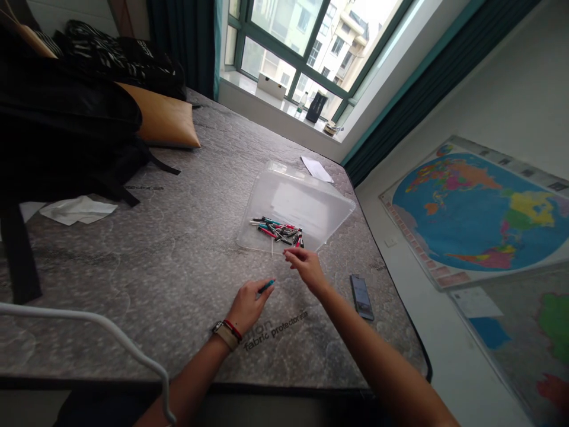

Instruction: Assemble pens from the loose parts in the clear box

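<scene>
My left hand (248, 305), with a watch and a red band at the wrist, is closed around a short teal and dark pen (267, 286) that points up and to the right. My right hand (306, 265) hovers at the near edge of a clear plastic box (326, 207), its thumb and fingertips pinched together. Whatever is between those fingertips is too small to make out. Inside the box, toward its near left side, lies a loose heap of pen parts (280, 230) in black, red, teal and white.
A phone (361, 296) lies on the mattress (178, 255) to the right. White paper (316, 169) sits behind the box. On the left are a black backpack (66, 124), a tan cushion (164, 118) and crumpled tissue (79, 210). A white rail (102, 323) curves in front at left.
</scene>
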`<state>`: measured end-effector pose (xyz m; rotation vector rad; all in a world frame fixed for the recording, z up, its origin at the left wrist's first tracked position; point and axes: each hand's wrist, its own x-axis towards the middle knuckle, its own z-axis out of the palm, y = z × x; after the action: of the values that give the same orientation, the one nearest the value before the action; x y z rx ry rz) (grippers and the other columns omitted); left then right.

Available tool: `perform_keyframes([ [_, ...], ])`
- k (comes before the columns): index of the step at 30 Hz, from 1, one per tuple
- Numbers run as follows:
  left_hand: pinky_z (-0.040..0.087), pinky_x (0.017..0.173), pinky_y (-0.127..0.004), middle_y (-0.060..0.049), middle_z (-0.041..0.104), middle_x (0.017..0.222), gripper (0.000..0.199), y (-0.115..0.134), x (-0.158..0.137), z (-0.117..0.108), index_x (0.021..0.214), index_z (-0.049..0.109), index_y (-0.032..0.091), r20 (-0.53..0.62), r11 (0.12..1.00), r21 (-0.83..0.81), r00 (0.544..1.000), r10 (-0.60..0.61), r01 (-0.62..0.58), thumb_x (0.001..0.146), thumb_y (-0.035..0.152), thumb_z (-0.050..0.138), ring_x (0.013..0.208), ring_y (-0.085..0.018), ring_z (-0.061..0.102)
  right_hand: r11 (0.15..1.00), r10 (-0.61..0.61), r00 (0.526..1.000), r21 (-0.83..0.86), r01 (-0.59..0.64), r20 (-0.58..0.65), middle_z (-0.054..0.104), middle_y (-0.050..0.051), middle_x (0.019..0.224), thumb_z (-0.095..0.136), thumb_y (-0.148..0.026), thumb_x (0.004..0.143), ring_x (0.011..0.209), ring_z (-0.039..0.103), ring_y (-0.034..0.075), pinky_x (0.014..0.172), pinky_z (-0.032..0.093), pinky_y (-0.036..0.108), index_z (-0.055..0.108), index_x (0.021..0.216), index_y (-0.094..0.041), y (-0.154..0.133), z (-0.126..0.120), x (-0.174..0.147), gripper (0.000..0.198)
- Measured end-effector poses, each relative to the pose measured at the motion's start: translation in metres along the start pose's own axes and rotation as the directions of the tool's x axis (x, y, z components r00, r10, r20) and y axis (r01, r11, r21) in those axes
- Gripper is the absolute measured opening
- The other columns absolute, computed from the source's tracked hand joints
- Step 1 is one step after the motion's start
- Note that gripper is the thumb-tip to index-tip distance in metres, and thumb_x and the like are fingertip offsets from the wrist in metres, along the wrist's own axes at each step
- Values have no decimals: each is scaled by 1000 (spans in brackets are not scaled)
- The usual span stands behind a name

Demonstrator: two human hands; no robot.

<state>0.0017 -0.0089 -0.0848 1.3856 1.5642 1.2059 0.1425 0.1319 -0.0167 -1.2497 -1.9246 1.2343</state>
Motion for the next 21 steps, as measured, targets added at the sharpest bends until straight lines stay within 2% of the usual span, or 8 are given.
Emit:
perform_keyframes([
  [3,47,92,-32,-4,71,113,39,0,-1,1,118,68,25,7,1000,11,1000,10,-10,92,46,46,102,-21,63,992,-48,995,121,37,90,71,6,99,65,-46,82,86,65,20,67,55,31,73,99,-22,-9,14,-45,30],
  [7,47,86,-30,-4,73,106,38,2,-3,1,115,69,26,26,999,37,999,33,-34,93,44,45,96,-21,64,992,-111,990,73,105,85,68,6,104,65,-43,84,99,63,22,72,55,30,74,99,-25,-19,22,-72,25],
  [11,46,80,-26,-2,73,102,35,8,-5,-2,112,70,27,52,998,-9,996,67,-66,95,43,44,91,-19,65,991,-121,987,65,115,102,66,7,106,64,-42,86,103,61,22,71,54,28,75,100,-27,-17,25,-76,24],
  [17,46,76,-26,-2,74,96,35,8,-5,-4,105,72,26,72,997,-65,996,55,-51,94,44,45,88,-19,66,993,-114,984,39,109,134,65,7,109,66,-41,84,104,62,22,72,55,29,74,99,-27,-9,29,-79,23],
  [19,46,80,-26,-2,74,102,34,8,-5,-4,109,71,27,64,996,-77,997,52,-47,93,43,46,93,-19,66,994,-96,983,60,88,155,64,7,114,69,-40,81,101,63,22,73,55,29,71,109,-28,-9,28,-79,30],
  [21,46,83,-26,-2,73,108,34,8,-5,-5,114,69,28,62,995,-90,997,51,-46,93,43,46,98,-20,66,992,-84,977,111,63,194,62,7,121,73,-38,77,100,64,21,73,55,29,63,121,-30,-9,26,-75,46],
])
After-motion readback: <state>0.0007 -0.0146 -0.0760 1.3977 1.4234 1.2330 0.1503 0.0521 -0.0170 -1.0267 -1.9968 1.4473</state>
